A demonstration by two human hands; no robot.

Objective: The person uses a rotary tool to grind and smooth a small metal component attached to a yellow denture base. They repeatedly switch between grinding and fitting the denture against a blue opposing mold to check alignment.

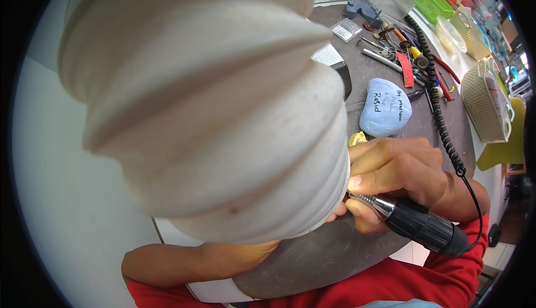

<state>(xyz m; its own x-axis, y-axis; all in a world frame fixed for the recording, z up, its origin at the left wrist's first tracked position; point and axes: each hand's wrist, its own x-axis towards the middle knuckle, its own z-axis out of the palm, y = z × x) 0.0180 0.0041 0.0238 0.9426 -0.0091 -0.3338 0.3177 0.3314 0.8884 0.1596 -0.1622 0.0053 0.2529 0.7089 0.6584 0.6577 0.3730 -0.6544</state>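
A large white ribbed object [223,112], close to the camera and blurred, fills the left and middle of the view and hides part of the work. At its lower right rim, the person's right hand [405,168] grips a black rotary handpiece [427,227] with a silver nose, thumb and fingers pinching near the metal end. The handpiece slants up and to the left, and its tip runs out of sight near the rim. The left forearm [190,260] reaches in from the lower left, but the left hand is largely covered by the ribbed object, so I cannot tell whether it is spread or pinching anything.

Just beyond the right hand, on the dark grey desk [318,271], lie a small yellow piece [357,138] and a rounded pale blue block [384,107] with handwriting. A coiled black cable [438,104] runs along the right, past a red strip [405,69] among scattered small tools [385,61]. Farther off are a grey arch-shaped block [363,11], a green basket [429,0] and a cream basket [483,104].
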